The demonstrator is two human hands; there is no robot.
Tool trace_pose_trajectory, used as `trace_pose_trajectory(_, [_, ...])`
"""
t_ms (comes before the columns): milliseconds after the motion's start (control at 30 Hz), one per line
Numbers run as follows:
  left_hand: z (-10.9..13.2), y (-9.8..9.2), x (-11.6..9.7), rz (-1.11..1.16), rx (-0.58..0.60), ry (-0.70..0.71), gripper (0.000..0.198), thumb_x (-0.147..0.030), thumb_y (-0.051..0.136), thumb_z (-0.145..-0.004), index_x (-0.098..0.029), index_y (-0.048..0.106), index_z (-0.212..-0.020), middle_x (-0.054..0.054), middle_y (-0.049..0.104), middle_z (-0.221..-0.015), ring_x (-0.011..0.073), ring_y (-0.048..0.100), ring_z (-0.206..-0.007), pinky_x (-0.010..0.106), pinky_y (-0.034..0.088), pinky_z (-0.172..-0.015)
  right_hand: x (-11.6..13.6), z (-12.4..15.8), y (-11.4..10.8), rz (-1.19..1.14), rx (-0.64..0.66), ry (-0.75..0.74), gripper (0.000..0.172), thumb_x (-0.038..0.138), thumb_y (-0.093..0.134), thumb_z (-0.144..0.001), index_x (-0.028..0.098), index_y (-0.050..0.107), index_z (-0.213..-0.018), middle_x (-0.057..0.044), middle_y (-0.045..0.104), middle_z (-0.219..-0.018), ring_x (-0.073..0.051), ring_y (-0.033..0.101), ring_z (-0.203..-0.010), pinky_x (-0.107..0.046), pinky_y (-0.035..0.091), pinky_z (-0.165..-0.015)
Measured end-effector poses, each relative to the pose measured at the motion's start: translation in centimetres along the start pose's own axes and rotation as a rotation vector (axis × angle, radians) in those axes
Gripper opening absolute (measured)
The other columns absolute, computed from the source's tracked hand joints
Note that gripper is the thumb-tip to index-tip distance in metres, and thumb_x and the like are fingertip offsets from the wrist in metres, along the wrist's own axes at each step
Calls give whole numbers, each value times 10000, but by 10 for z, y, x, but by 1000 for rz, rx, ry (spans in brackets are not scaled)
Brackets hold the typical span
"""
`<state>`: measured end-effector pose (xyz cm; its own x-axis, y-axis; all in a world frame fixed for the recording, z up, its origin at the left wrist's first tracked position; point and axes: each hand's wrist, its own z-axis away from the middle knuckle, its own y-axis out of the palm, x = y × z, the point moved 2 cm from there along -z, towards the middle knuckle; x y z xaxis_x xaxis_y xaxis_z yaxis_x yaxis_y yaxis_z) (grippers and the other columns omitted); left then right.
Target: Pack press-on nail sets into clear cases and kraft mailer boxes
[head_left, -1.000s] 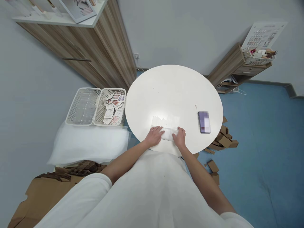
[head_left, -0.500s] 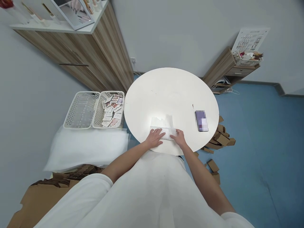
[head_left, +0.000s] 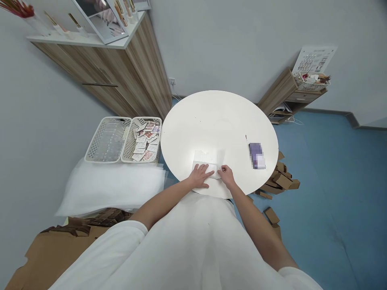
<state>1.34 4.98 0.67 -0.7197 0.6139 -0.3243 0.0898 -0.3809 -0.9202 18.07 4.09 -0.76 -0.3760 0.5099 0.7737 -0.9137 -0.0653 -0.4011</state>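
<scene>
A folded white foam sheet (head_left: 208,156) lies near the front edge of the round white table (head_left: 223,117). My left hand (head_left: 200,176) rests flat on its left part, with the fingers spread. At the sheet's right end, my right hand (head_left: 226,175) is closed, thumb and fingers pinching the translucent edge. A thin flap of the sheet stands up just beyond those fingers. What lies inside the folds, if anything, is hidden.
A purple object with blurred details (head_left: 256,156) lies on the table's right. At left stand a basket of printed cards (head_left: 146,141), a basket of clear plastic pieces (head_left: 109,141) and stacked white foam sheets (head_left: 111,185). Cardboard boxes (head_left: 282,179) lie on the floor at right.
My right hand has gone from half-open fingers on the sheet to a pinch at its right edge. The flap has shifted slightly right. My left hand still presses the sheet.
</scene>
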Motion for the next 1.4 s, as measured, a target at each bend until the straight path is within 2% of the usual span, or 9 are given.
trace_pose_trajectory(200, [10,0,9,74,-48,-13,521,-406,527,-741,-221,428,-1219,127,318,-1382,266,269,-1265,442,197,-987,16,0,19,112,140,-74,292,232,409,-727,168,564,-967,-27,637,-804,-117,594,-653,-253,482,-646])
trace_pose_trajectory(367, [19,0,5,38,-124,72,589,-350,533,-738,-225,353,-1285,115,280,-1407,275,216,-1295,444,165,-1001,18,-1,15,232,180,-133,330,180,404,-742,160,562,-1032,-31,638,-821,-128,598,-698,-268,471,-695])
trace_pose_trajectory(500, [16,3,0,9,-79,75,518,-296,558,-717,-241,433,-1217,95,369,-1359,277,251,-1278,450,160,-1004,19,3,10,361,129,-219,398,204,495,-729,192,530,-1125,-81,543,-1090,-187,545,-937,-317,433,-809])
trace_pose_trajectory(667, [17,3,1,73,-81,58,456,-303,559,-718,-250,469,-1163,77,370,-1358,264,265,-1272,428,204,-995,15,12,18,742,89,-392,616,297,514,-763,214,283,-1329,-127,296,-1337,-270,389,-1153,-355,430,-812])
trace_pose_trajectory(733, [22,4,6,118,-136,-53,445,-331,536,-740,-241,456,-1169,87,343,-1370,265,259,-1273,432,219,-989,12,12,22,783,101,-382,626,303,486,-781,212,235,-1348,-131,255,-1365,-285,372,-1169,-361,424,-816])
trace_pose_trajectory(900, [48,16,34,283,-257,-675,537,-385,490,-762,-177,346,-1235,159,366,-1303,305,346,-1189,439,341,-888,10,11,28,767,123,-383,654,287,494,-759,201,223,-1348,-125,240,-1378,-275,399,-1147,-349,413,-835])
trace_pose_trajectory(1100, [57,27,42,440,-176,-717,415,-401,527,-724,-162,451,-1055,146,418,-1188,292,424,-1115,387,382,-873,6,26,39,735,152,-459,654,280,507,-731,183,259,-1329,-129,292,-1352,-253,429,-1124,-354,389,-884])
trace_pose_trajectory(1267, [57,33,39,666,-276,-803,393,-412,508,-752,-204,411,-1071,133,413,-1188,236,475,-1081,354,419,-845,4,32,42,718,161,-469,655,284,511,-726,190,267,-1326,-124,292,-1351,-241,442,-1115,-350,384,-887])
trace_pose_trajectory(1400, [60,36,49,863,-345,-890,534,-411,589,-696,-202,347,-1123,130,448,-1172,195,533,-987,302,453,-754,0,35,44,715,148,-467,655,288,512,-725,194,269,-1327,-122,297,-1350,-242,436,-1119,-356,371,-894])
